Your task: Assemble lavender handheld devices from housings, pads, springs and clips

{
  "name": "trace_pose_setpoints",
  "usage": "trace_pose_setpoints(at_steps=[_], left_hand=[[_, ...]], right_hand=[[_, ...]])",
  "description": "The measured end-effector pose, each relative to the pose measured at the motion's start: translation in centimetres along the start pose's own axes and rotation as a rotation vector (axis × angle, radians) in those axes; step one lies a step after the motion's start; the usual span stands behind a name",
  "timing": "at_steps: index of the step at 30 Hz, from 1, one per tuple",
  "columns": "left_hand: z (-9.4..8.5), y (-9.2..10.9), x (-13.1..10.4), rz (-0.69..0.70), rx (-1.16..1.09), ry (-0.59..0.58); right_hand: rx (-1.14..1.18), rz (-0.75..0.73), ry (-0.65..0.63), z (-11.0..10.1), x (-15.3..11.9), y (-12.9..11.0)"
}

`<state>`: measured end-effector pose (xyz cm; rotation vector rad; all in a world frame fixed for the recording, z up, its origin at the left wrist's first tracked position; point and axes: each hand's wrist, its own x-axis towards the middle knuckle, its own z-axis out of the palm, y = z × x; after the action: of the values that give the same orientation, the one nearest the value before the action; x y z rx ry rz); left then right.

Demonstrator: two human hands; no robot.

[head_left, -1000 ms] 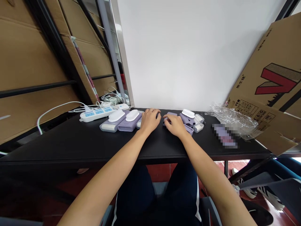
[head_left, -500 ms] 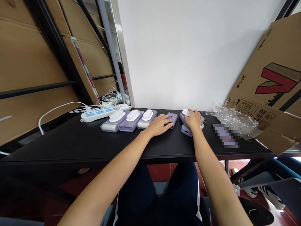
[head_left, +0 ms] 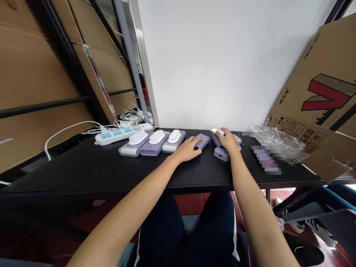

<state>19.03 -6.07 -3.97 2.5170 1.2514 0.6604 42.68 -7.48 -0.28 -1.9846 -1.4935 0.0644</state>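
Note:
My left hand (head_left: 189,149) is closed over the left side of a purple rectangular case (head_left: 203,140), fingers on its top and thumb at its near side. My right hand (head_left: 228,141) pinches a white rounded piece (head_left: 217,131), tilted above another purple case (head_left: 216,140) that the hand partly covers. Just in front of that lies a small purple block (head_left: 221,154) with a dark slot in its end. To the left stand several more purple cases (head_left: 150,149) in a row, each with a white oval piece (head_left: 157,137) on top.
A white power strip (head_left: 118,134) with cables lies at the back left of the black table (head_left: 111,174). Crumpled clear plastic (head_left: 274,139) and a blurred-out phone-like slab (head_left: 265,160) lie at the right. A large cardboard box (head_left: 319,92) leans there; a white panel (head_left: 214,66) stands behind.
The white piece in my right hand has risen and tilted, moving slightly left. The purple case under my left hand has turned slightly, and the left thumb now lies lower beside it.

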Motion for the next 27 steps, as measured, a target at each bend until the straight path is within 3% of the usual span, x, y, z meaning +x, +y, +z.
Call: trace_pose_setpoints(at_steps=[5, 10, 22, 27], left_hand=[[-0.3, 0.5, -0.1, 0.003, 0.016, 0.039], [-0.5, 1.0, -0.2, -0.042, 0.040, 0.046], [-0.4, 0.7, -0.1, -0.007, 0.023, 0.056], [-0.5, 0.8, -0.1, 0.004, -0.036, 0.182]], right_hand=[[-0.071, 0.012, 0.032, 0.1, -0.1, 0.1], [-0.195, 0.035, -0.030, 0.2, -0.5, 0.1], [-0.180, 0.043, 0.008, 0.2, -0.5, 0.1], [-0.154, 0.089, 0.116, 0.1, -0.6, -0.1]])
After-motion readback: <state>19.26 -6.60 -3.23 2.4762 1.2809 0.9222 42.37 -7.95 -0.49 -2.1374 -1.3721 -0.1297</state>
